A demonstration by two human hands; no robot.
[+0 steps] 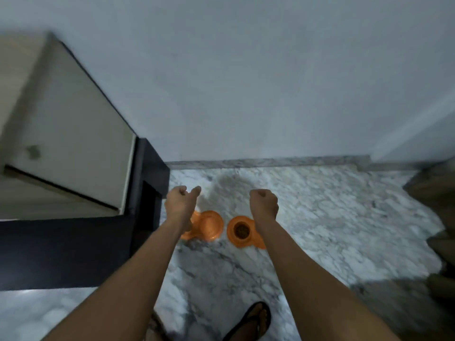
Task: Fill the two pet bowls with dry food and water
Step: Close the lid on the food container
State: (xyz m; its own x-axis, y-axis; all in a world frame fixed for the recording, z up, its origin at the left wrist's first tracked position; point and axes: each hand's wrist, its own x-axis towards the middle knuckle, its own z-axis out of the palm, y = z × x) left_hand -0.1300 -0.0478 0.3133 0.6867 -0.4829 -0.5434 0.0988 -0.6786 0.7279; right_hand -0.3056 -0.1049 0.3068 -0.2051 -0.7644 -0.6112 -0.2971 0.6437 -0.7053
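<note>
Two orange pet bowls stand side by side on the marble floor near the wall. The right bowl (240,231) holds brown dry food in its middle. The left bowl (209,225) looks pale inside; I cannot tell whether it holds water. My left hand (181,203) hangs above the left bowl's left edge, fingers loosely curled, holding nothing. Over the right bowl's right edge, my right hand (264,203) is closed in a fist with nothing visible in it. Both forearms stretch out from the bottom of the view.
A beige cabinet (73,134) on a dark plinth (150,193) stands at the left, close to the left bowl. A grey wall with a marble skirting (270,162) runs behind. Dark wooden furniture (435,193) sits at the right edge. My sandalled foot (253,321) is below.
</note>
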